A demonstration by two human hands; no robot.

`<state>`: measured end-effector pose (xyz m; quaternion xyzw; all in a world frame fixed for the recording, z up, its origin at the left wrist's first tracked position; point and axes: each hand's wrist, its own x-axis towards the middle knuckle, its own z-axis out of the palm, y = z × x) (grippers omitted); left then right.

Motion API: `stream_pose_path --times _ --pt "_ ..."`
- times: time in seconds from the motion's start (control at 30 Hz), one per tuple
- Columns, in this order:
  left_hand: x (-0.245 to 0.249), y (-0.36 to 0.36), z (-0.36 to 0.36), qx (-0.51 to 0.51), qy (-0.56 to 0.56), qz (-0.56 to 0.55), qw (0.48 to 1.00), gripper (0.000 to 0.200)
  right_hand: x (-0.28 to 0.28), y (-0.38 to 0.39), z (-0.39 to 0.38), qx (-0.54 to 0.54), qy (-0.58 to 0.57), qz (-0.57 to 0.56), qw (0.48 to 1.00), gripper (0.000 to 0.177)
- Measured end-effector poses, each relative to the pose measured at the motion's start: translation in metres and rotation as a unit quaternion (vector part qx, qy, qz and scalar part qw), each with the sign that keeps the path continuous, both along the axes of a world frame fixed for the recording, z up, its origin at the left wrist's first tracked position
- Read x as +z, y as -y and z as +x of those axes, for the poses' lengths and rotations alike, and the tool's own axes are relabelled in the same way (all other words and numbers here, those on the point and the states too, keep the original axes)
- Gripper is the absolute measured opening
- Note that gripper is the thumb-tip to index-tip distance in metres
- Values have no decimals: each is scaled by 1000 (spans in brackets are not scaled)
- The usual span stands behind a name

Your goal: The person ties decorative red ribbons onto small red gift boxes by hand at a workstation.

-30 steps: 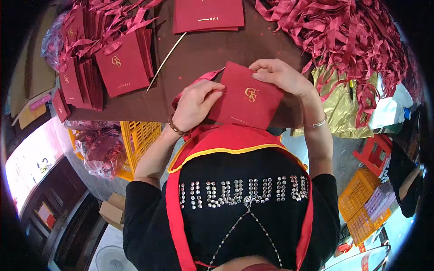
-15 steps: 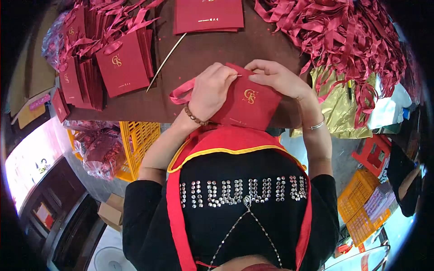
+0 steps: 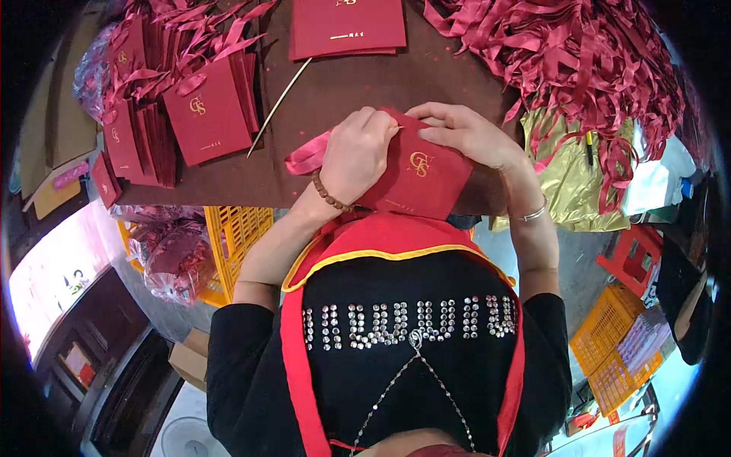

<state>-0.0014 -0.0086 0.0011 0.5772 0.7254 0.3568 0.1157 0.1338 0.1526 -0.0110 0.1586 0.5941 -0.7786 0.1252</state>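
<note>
A small dark-red paper gift bag (image 3: pixel 419 179) with a gold emblem lies tilted in front of me, against the red apron (image 3: pixel 381 236). My right hand (image 3: pixel 468 137) grips its upper right edge between thumb and fingers. At the upper left edge, my left hand (image 3: pixel 356 152) is closed in a pinch. A tiny pale tip shows at its fingertips; what it belongs to is hidden. From under the left hand a dark-pink ribbon (image 3: pixel 308 154) sticks out in a loop to the left.
Finished-looking red bags with ribbons (image 3: pixel 205 114) stand grouped at the left. More flat red bags (image 3: pixel 348 30) lie at the back, beside a thin pale stick (image 3: pixel 279 107). A ribbon heap (image 3: pixel 571 61) covers the right, near gold wrapping (image 3: pixel 571 194). Yellow crates (image 3: pixel 237 247) sit below the table.
The bag's upper edge has shifted slightly under my hands, and the pale tip shows less. Both hands keep nearly the same place; the whole view has moved a little.
</note>
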Motion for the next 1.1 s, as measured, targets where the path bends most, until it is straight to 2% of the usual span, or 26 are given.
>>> stream_pose_path --times 0.1,0.2,0.37,0.4,0.6,0.7,0.73,0.8,0.9,0.97,1.0,1.03,1.1 --pt "4 -1 4 4 -24 -9 1000 10 8 6 1 -36 -3 -24 999 33" --pt "7 -2 8 9 -62 -12 998 7 13 4 2 -26 4 -46 999 33" --pt "9 -2 13 -11 -184 9 983 13 12 4 2 -19 -8 -12 1000 33" --pt "11 -1 14 -21 -208 -20 978 12 13 5 2 -17 -16 -8 1000 33" --pt "18 -2 18 -33 -235 -11 971 9 14 6 3 -10 -27 14 999 34" --pt "10 0 12 -44 -174 23 983 8 13 6 4 -14 -28 -14 999 35" --pt "10 -2 11 -26 -87 56 994 8 12 5 4 -16 -29 -13 999 35" --pt "19 1 5 -18 -72 39 996 10 10 3 5 8 -18 32 999 32" --pt "23 5 4 -7 -54 2 999 11 10 5 3 0 -47 40 998 33" --pt "27 4 6 -18 -134 -38 990 11 15 7 2 -1 -48 61 997 32" --pt "27 4 5 -18 -134 -38 990 11 18 9 3 -3 -47 83 995 31" --pt "28 4 3 -20 -109 -29 993 10 20 10 3 -4 -47 83 995 31" --pt "28 -1 -5 -22 -84 -17 996 10 24 12 5 -17 -62 152 986 29"
